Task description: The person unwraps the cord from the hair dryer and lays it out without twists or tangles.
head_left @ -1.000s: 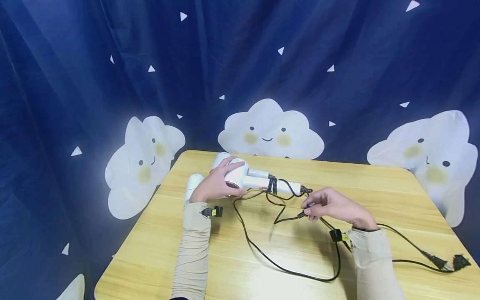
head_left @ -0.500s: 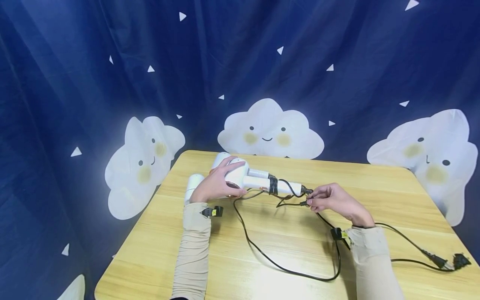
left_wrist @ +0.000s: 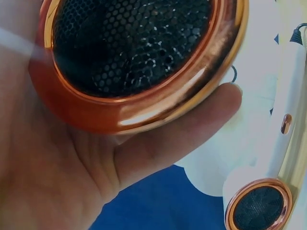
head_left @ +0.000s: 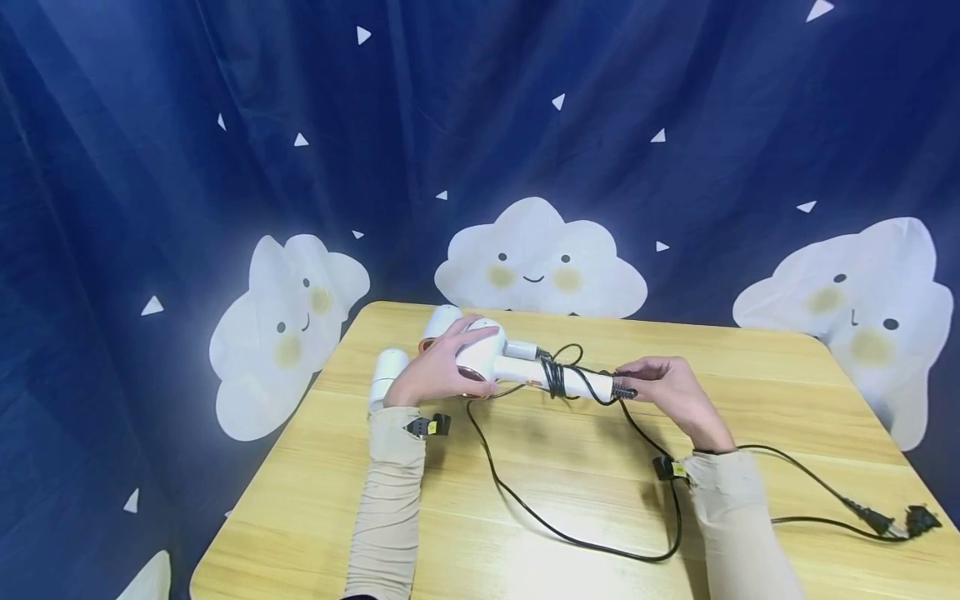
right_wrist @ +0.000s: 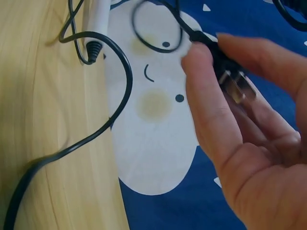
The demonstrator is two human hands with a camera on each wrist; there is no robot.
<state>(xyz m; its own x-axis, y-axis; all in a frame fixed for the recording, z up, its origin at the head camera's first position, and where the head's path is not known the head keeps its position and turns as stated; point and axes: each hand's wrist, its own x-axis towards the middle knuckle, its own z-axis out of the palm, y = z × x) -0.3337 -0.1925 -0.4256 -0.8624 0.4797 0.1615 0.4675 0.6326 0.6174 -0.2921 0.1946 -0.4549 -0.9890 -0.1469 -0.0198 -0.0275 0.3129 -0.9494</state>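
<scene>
My left hand (head_left: 437,372) grips the head of a white hair dryer (head_left: 517,369), fingers over its top and thumb low on its side. In the left wrist view its copper-rimmed mesh end (left_wrist: 144,52) fills the upper part. A black cord (head_left: 555,379) is wound round the handle in several turns. Just beyond the handle's end, my right hand (head_left: 675,398) pinches the cord's black plug (right_wrist: 223,62) between thumb and fingers, its metal prongs showing in the right wrist view. A loose loop of thin cord (right_wrist: 135,28) hangs from the plug.
Behind lies a second white hair dryer (head_left: 444,318). Another white rounded body (head_left: 388,367) stands left of my left hand, partly hidden by it. Cord (head_left: 555,533) loops across the wooden table (head_left: 300,517); two black plugs (head_left: 877,518) lie at its right side.
My right hand has moved up and away with the plug, from in front of the handle to beyond its end. The held hair dryer has shifted slightly right.
</scene>
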